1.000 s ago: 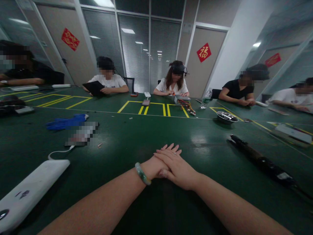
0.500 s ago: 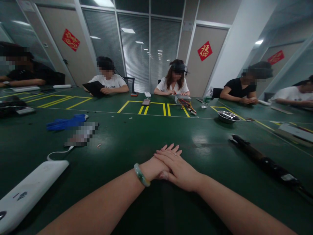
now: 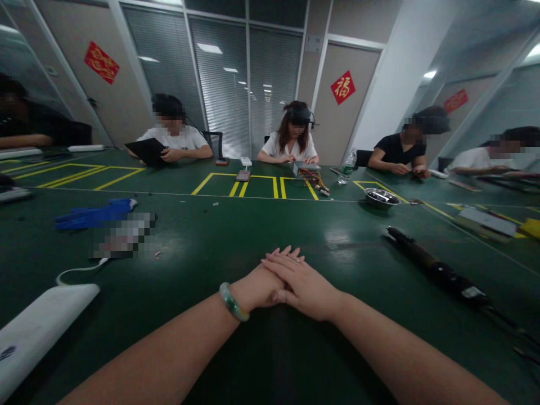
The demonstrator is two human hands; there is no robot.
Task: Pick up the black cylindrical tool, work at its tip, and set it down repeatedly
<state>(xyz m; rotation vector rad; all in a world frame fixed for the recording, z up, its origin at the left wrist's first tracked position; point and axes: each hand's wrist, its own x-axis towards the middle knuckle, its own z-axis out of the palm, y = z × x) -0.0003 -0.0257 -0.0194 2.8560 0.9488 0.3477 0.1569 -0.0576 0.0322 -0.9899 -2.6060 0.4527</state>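
My left hand (image 3: 258,286), with a green jade bangle (image 3: 233,302) at the wrist, rests on the green tabletop (image 3: 236,230). Its fingers are stretched forward and partly covered. Across it lies my right hand (image 3: 310,286), wearing a ring, palm down with fingers extended and the thumb against the left hand. Neither holds an object. To the right lies a black electric screwdriver-like tool (image 3: 434,267) with a cord. On the left are a white power bank (image 3: 46,332), its cable (image 3: 70,274) and a phone (image 3: 126,236), blurred out.
Blue gloves (image 3: 95,215) lie beyond the phone. Across the table are a metal bowl (image 3: 381,198), a water bottle (image 3: 346,167), a metal box with coloured wires (image 3: 307,171) and yellow tape outlines (image 3: 206,184). Several people sit around the far side; one holds a black tablet (image 3: 147,152).
The view has turned slightly right, so the scene sits further left, and a yellow object shows at the right edge. My hands keep the same stacked pose.
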